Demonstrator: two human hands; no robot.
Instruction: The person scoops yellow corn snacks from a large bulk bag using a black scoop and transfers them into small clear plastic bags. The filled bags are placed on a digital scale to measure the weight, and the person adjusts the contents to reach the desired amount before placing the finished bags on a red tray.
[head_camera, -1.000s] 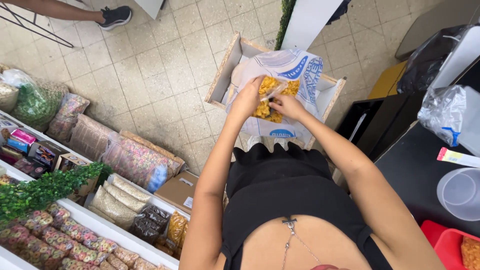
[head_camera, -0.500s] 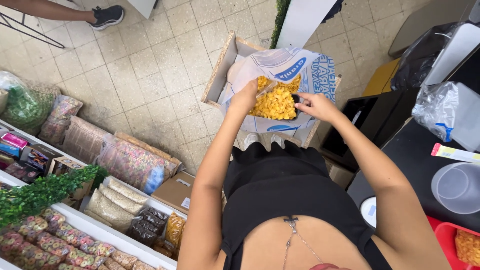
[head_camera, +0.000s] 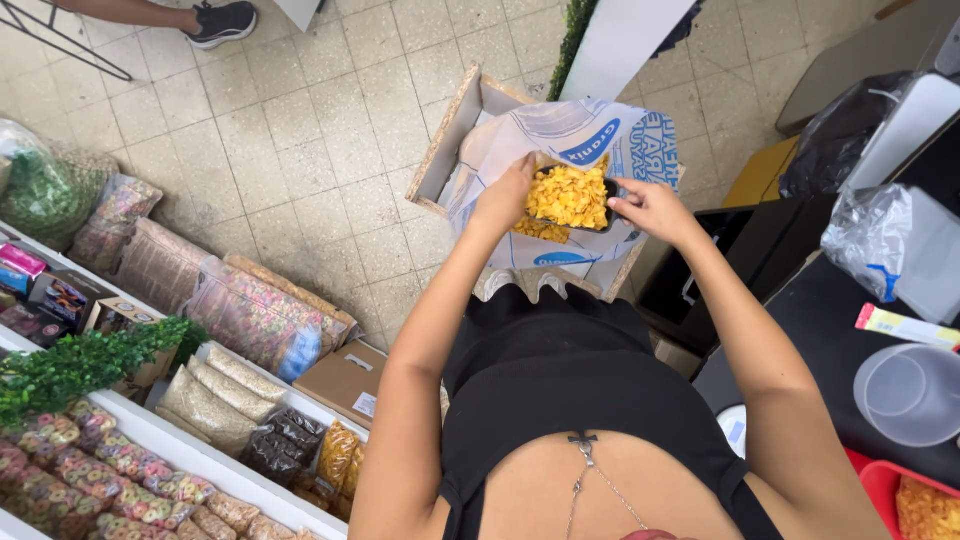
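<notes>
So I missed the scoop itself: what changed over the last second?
The black scoop, down in the sack a second ago, has come up heaped with yellow snack pieces. The right hand holds its handle end; the left hand has shifted to steady its other side. The white sack in the wooden crate and the floor bags stayed put.

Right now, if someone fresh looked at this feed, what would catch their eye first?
The heap of yellow chips in a dark scoop, held by both the left hand and the right hand over a big white and blue sack in a wooden crate. Next, the bagged snacks lined up along the floor at left.
</notes>
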